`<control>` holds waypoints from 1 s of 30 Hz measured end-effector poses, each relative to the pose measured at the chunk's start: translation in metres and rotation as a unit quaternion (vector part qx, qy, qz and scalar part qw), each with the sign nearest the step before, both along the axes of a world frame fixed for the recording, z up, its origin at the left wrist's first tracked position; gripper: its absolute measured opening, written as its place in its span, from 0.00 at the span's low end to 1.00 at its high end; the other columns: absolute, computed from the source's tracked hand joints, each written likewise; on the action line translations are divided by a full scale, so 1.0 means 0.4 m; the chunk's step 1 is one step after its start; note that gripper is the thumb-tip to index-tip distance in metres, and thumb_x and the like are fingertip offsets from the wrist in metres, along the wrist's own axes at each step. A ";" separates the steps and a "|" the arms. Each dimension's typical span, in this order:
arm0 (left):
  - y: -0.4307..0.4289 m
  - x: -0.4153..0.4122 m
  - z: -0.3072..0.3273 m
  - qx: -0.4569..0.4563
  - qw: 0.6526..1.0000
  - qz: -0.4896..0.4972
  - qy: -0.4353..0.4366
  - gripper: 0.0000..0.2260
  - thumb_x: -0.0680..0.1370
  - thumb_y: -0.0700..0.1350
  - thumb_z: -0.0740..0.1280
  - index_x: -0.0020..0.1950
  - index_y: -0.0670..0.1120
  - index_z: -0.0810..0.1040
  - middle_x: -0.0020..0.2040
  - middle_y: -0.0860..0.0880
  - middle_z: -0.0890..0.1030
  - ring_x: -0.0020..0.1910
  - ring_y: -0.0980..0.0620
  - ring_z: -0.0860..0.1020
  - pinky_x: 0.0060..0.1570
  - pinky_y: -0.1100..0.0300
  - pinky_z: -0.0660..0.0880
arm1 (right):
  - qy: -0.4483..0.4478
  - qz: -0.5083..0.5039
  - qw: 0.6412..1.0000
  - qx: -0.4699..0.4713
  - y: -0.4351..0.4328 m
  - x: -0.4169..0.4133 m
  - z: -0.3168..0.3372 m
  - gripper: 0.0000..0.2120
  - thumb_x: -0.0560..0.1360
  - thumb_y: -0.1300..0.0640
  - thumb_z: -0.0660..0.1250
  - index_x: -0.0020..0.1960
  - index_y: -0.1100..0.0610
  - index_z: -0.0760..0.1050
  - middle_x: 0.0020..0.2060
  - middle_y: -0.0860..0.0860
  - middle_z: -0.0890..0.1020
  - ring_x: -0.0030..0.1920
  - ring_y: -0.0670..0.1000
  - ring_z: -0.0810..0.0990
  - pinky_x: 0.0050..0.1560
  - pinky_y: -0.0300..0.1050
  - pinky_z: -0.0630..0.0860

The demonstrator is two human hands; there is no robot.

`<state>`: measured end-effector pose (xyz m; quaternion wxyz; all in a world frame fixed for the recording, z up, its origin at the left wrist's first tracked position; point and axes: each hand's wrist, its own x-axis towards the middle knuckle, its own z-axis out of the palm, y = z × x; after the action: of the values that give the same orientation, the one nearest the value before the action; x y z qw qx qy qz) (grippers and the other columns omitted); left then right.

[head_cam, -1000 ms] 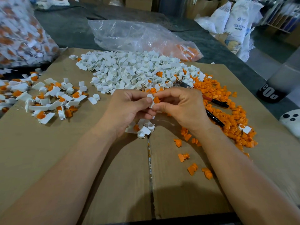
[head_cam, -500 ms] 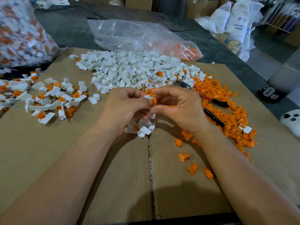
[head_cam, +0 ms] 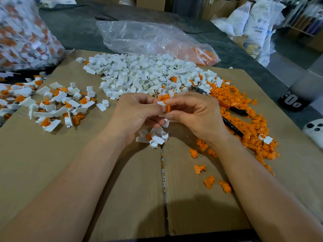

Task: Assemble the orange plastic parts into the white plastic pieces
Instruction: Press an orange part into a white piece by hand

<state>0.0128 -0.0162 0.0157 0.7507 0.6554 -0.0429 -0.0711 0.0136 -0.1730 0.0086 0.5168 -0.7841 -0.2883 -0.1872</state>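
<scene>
My left hand (head_cam: pixel 138 116) and my right hand (head_cam: pixel 195 116) meet above the middle of the cardboard. Between their fingertips my left hand pinches a small white piece (head_cam: pixel 161 104). An orange part (head_cam: pixel 167 108) is pinched by my right hand, pressed against the white piece. A big heap of white pieces (head_cam: pixel 139 75) lies behind the hands. Loose orange parts (head_cam: pixel 248 119) spread out to the right. A few white pieces (head_cam: pixel 155 138) lie just under my hands.
Assembled white-and-orange pieces (head_cam: pixel 52 105) lie at the left. A full clear bag (head_cam: pixel 22 32) stands at the far left, and a flatter clear bag (head_cam: pixel 148 37) lies behind the heap. Black-and-red tool handles (head_cam: pixel 234 110) rest among the orange parts. Several orange parts (head_cam: pixel 208 180) lie near my right forearm.
Both hands stayed together at the centre. The orange part has turned between the fingertips, and the fingers have shifted slightly around the white piece.
</scene>
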 end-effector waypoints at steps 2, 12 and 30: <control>0.000 -0.001 0.001 -0.001 1.000 -0.004 0.002 0.09 0.68 0.31 0.70 0.30 0.41 0.78 0.25 0.45 0.79 0.23 0.52 0.78 0.23 0.66 0.73 | -0.009 0.000 1.000 -0.009 -0.002 0.002 0.001 0.17 0.65 0.64 0.73 0.53 0.57 0.76 0.39 0.44 0.79 0.40 0.46 0.81 0.44 0.40 0.79; 0.002 0.001 -0.004 0.013 1.000 -0.011 0.009 0.08 0.68 0.30 0.69 0.32 0.39 0.77 0.26 0.43 0.79 0.23 0.52 0.78 0.23 0.66 0.73 | -0.020 -0.003 0.998 -0.063 -0.007 0.002 0.005 0.17 0.65 0.64 0.73 0.53 0.57 0.77 0.41 0.48 0.81 0.42 0.46 0.81 0.45 0.40 0.79; 0.007 0.003 0.003 -0.015 0.999 -0.004 0.038 0.08 0.68 0.31 0.70 0.31 0.41 0.77 0.26 0.44 0.79 0.23 0.52 0.77 0.22 0.67 0.72 | 0.056 0.003 0.998 -0.020 -0.009 0.004 -0.003 0.21 0.66 0.72 0.70 0.56 0.59 0.73 0.42 0.46 0.79 0.43 0.41 0.80 0.47 0.35 0.77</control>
<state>0.0141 -0.0134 0.0169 0.7612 0.6408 -0.0178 -0.0982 0.0151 -0.1766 0.0075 0.5169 -0.8027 -0.2645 -0.1358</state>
